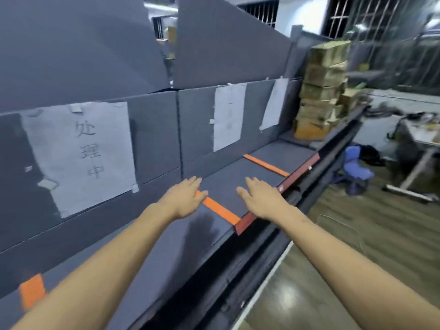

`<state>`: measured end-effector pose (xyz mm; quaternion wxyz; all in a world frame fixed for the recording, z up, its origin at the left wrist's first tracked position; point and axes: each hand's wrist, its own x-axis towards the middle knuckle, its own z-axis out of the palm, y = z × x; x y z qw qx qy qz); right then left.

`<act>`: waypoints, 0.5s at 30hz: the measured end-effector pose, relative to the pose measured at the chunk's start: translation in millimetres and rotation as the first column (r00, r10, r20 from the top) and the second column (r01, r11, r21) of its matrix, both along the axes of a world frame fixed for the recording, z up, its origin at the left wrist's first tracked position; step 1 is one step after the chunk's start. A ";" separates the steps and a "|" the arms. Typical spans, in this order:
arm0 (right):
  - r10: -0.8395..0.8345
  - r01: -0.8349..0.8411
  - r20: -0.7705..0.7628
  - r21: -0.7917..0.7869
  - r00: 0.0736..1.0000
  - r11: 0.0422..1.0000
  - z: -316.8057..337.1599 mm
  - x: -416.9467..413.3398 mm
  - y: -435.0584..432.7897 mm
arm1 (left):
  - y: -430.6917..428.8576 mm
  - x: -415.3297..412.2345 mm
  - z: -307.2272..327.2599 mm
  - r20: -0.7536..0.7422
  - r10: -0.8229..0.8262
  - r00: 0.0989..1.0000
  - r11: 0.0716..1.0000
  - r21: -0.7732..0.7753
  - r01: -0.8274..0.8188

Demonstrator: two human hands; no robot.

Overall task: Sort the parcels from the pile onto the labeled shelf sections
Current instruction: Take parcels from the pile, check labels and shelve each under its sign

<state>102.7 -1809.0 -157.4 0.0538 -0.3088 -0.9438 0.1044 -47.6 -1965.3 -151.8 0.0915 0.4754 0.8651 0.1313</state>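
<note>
Progress: sorting looks barely begun, or at a pause between parcels. All parcels in view sit in the pile [321, 91], a tall, uneven stack of brown cartons at the far right end of the shelf [238, 177], well apart from both hands. None shows in a labeled section.

Hands: left hand [184, 198] and right hand [262, 198] both reach out over the shelf, palms down, fingers straight and slightly spread, holding nothing. The left hand's thumb overlaps the near orange strip [220, 209]. Whether either hand touches the shelf surface, cannot tell.

Sections, near to far:
- Near section, under the near label [81, 156], a sheet with handwritten characters taped to the back wall. It runs from the orange tab [32, 290] at near left to the near orange strip. The left forearm crosses over it. No parcel seen.
- Middle section, under the middle label [228, 117], lies between the near orange strip and the far orange strip [265, 165]. The hands are over its near end. No parcel seen.
- Far section, under the far label [273, 103], lies beyond the far orange strip, up to the pile. No parcel seen. Writing on the middle and far labels is too blurred to read.

Left to do, by my reckoning: nearly everything. Each carton has to be fetched from the pile, matched to a label and placed.
</note>
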 end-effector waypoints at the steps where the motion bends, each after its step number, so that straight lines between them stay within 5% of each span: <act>1: -0.038 0.038 -0.016 0.005 0.999 0.999 5.3 17.2 27.7 | 35.5 11.5 5.3 0.006 -0.029 1.000 1.000 -0.002 0.029; 15: -0.486 0.480 -0.073 -0.085 0.871 0.873 24.6 175.9 311.0 | 392.7 139.7 29.9 0.064 -0.450 0.891 0.893 0.021 0.450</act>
